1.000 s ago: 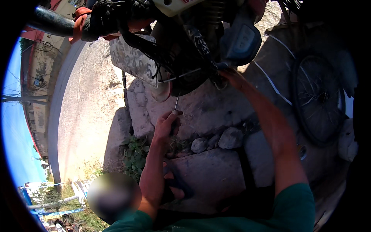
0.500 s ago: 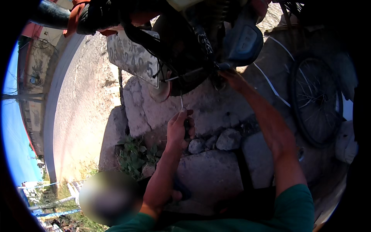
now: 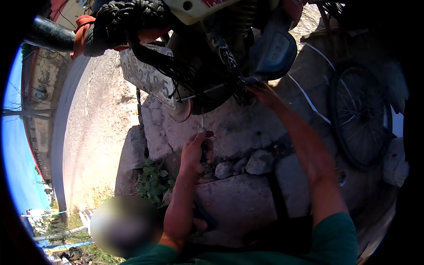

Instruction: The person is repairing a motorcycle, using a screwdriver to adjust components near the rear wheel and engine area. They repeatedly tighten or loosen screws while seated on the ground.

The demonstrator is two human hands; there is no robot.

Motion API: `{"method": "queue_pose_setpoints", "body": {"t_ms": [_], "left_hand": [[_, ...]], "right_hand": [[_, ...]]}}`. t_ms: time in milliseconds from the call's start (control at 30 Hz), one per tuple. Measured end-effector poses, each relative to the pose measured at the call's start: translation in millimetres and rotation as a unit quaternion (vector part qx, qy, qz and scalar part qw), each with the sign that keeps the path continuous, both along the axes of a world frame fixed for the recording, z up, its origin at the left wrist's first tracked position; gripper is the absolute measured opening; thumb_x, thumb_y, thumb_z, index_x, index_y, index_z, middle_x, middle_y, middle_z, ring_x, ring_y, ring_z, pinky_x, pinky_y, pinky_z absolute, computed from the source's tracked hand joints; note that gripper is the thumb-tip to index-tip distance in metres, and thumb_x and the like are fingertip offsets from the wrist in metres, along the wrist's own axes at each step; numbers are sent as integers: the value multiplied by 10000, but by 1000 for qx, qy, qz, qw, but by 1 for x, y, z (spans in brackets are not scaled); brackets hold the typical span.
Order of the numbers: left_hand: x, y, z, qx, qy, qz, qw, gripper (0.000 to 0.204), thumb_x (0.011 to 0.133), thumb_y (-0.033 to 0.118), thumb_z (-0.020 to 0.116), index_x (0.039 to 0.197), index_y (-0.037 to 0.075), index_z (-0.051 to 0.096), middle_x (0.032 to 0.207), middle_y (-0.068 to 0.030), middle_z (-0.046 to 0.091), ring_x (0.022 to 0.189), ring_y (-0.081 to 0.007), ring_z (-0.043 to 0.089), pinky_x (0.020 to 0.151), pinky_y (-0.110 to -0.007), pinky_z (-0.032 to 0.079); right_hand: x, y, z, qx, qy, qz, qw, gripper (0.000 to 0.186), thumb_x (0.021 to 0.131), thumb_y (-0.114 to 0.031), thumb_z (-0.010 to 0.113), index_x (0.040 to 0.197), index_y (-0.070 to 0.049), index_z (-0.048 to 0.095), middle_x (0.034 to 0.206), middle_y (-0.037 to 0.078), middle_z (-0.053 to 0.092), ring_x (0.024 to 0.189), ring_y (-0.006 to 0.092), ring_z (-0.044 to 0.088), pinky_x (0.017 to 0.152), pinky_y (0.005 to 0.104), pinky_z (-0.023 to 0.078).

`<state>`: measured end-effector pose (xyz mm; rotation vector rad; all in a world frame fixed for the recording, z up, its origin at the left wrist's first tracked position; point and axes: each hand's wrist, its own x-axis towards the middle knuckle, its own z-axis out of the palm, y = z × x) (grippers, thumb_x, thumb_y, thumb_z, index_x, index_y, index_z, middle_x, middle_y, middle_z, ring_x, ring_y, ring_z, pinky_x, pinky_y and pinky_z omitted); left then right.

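A screwdriver point(image 3: 202, 119) with a thin metal shaft and dark handle points upward in my left hand point(image 3: 193, 152), whose fingers are wrapped round the handle. Its tip runs up to the dark underside of a motorcycle point(image 3: 227, 55), where shadow hides what it meets. My right hand point(image 3: 263, 93) reaches up against dark parts just below a blue-grey plastic housing point(image 3: 274, 51); its fingers are mostly hidden. Left of the dark cables hangs a white number plate point(image 3: 148, 75). A round reddish lens point(image 3: 182, 110) sits below the plate.
At the right a spoked wheel point(image 3: 362, 115) with a black tyre leans near a white strip point(image 3: 304, 97). Stones point(image 3: 259, 162) and a green plant point(image 3: 152, 181) lie among paving slabs point(image 3: 238, 194). Black braided rope point(image 3: 126, 24) and an orange strap point(image 3: 82, 33) cross the upper left.
My left hand and the screwdriver have moved slightly left and down. The motorcycle parts appear a little lower and left in view. My right hand has stayed at nearly the same spot.
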<state>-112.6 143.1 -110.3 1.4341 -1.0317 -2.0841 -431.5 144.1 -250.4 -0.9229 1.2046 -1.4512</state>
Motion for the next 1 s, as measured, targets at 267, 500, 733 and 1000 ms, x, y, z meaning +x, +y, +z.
{"method": "queue_pose_setpoints", "body": {"t_ms": [267,500,733,1000], "left_hand": [[-68,35,-30,84,139,113,980,268,996,352,561,1007,84,564,704,-21,510,504,-149,414,464,-325,315],[-99,32,-41,164,198,109,960,172,971,255,549,897,99,544,693,-26,480,542,-176,409,529,-354,352],[-155,33,-34,193,212,221,932,152,977,260,529,894,135,554,716,-7,462,610,-154,429,585,-337,384],[-188,0,-36,224,270,130,927,173,979,310,524,988,144,572,853,-51,590,762,-231,567,719,-414,496]], "right_hand": [[1,-2,4,-18,12,-2,1000,420,955,-427,630,1119,-43,683,945,-25,639,811,61,527,700,260,432],[4,3,11,-24,35,3,999,445,954,-442,615,1123,-36,683,935,10,658,795,84,552,706,289,456],[3,3,2,-10,13,-18,1000,440,956,-441,609,1091,-30,683,930,20,649,825,104,556,720,296,460],[-10,-6,-7,-97,67,51,992,331,983,-284,557,1150,-12,644,1071,127,680,1007,203,635,870,380,501]]}}
